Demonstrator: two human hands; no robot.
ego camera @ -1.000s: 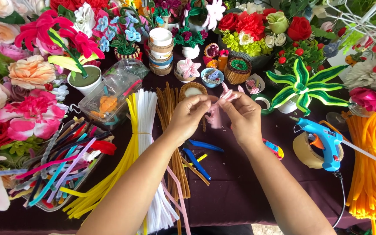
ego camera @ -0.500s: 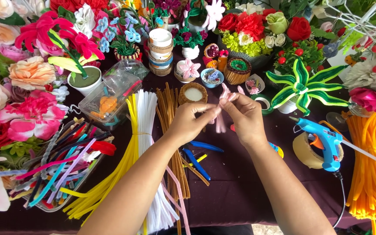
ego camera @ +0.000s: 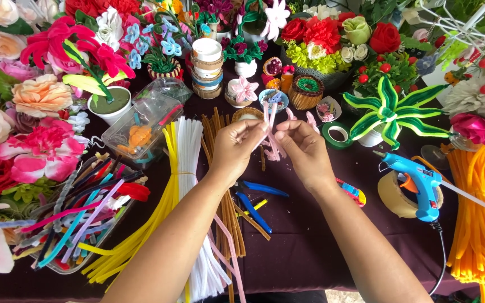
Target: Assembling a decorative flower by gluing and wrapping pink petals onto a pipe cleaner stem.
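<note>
Two hands meet in the middle of the dark purple tablecloth (ego camera: 310,247). My left hand (ego camera: 237,148) and my right hand (ego camera: 304,148) both pinch a pink pipe cleaner (ego camera: 271,132), bent into a small loopy shape. Each hand has its thumb and first fingers closed tight on the pink piece, and the other fingers are curled in. I hold it up above the table, just over a bunch of brown pipe cleaners (ego camera: 228,216).

Next to the brown ones lie a white bunch (ego camera: 193,179) and a yellow bunch (ego camera: 141,235). Blue-handled pliers (ego camera: 256,205) lie under my wrists. A blue glue gun (ego camera: 419,182) rests on a roll of tape (ego camera: 391,196) off to the right, near a big orange bunch of pipe cleaners (ego camera: 475,219). A tray of mixed colour pipe cleaners (ego camera: 74,219) sits on the left. Lots of fuzzy flowers stand all along the back, like a green and yellow striped plant (ego camera: 391,112) in a white pot.
</note>
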